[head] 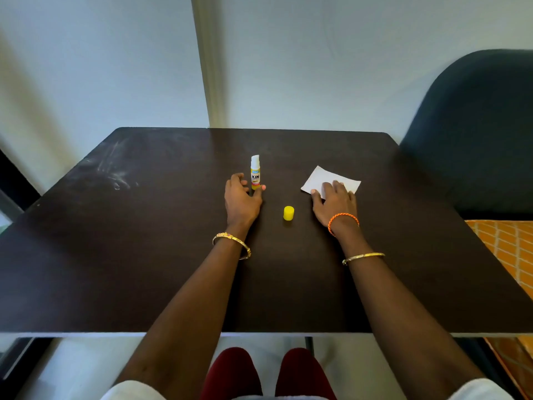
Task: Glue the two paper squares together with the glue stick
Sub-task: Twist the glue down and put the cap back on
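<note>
The glue stick (255, 172) is standing upright on the table (144, 241), its long axis vertical, its white tip bare. The left hand (241, 199) is sitting at its base, thumb and fingers loosely curved on both sides and just touching it; I cannot tell if it is really gripping. The yellow cap (288, 213) is standing near, on the right of this hand, between both hands. Further right, the right hand (334, 199) is pressing flat, fingers spread, on the white paper (328, 177). It looks like one sheet or two stacked squares. Nothing is blocking the way between glue and paper.
</note>
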